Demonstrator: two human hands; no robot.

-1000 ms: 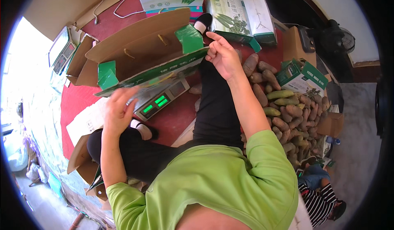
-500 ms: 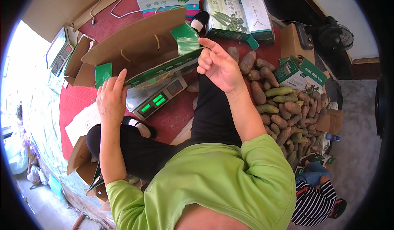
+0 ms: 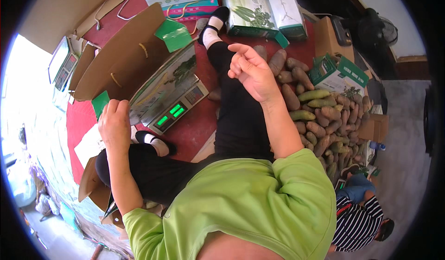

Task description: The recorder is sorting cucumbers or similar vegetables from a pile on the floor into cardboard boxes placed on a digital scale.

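Note:
My left hand (image 3: pixel 115 124) is closed, its bent fingers at the near left corner of an open cardboard box (image 3: pixel 121 65) with a printed outer side, green end flaps and rope handles. Beside those fingers is a green flap (image 3: pixel 99 104). My right hand (image 3: pixel 252 72) hangs in the air right of the box, over my leg. Its index finger reaches out, the other fingers are loosely curled, and nothing is held. The box stands on a scale (image 3: pixel 181 108) with a lit green display, and its inside shows bare brown card.
A heap of long reddish and green radishes (image 3: pixel 331 125) lies to the right. White-and-green cartons (image 3: pixel 252 7) stand at the far side, with a small open box (image 3: pixel 340 73) by the heap. A second scale (image 3: pixel 65 65) is at far left. A person in stripes (image 3: pixel 357 225) is at lower right.
The box has turned, its right end swinging left and away from my right hand. More of its printed side and the scale shows. My left hand has moved slightly left and lower, its fingers more bent.

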